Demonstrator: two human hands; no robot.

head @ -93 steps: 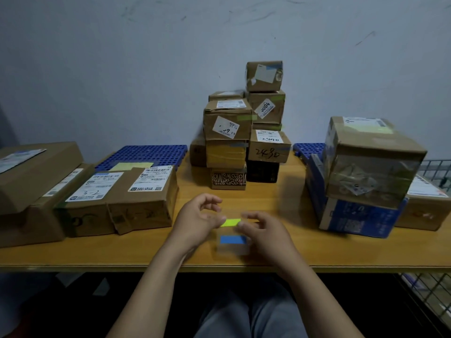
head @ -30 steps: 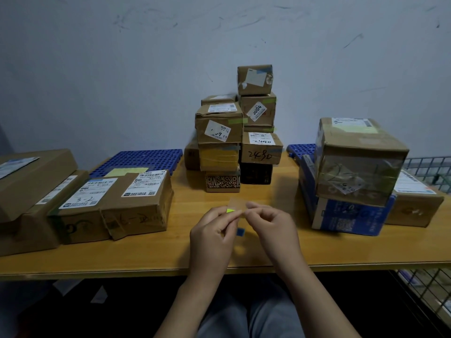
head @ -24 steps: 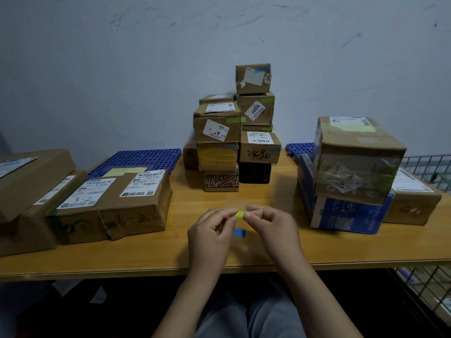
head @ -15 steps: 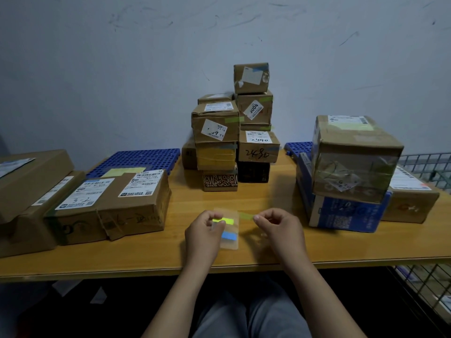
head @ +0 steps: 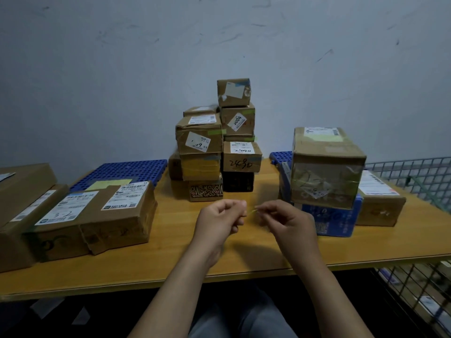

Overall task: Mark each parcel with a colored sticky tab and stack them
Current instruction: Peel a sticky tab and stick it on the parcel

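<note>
Right hand [head: 284,217]: pinches yellow-green sticky tab [head: 253,211]. Left hand [head: 219,217]: fist closed, contents untellable. Advice: keep tab taut, press flat onto the taped parcel [head: 327,167] at two o'clock.

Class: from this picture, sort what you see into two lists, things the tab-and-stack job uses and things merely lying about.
Part of the job:
- right hand pinching a thin green sticky tab
- left hand, closed, beside it
- stacked parcels at the wall
- parcels on the left
- parcels on the right

Lying about:
- blue plastic grid
- wire basket
</note>
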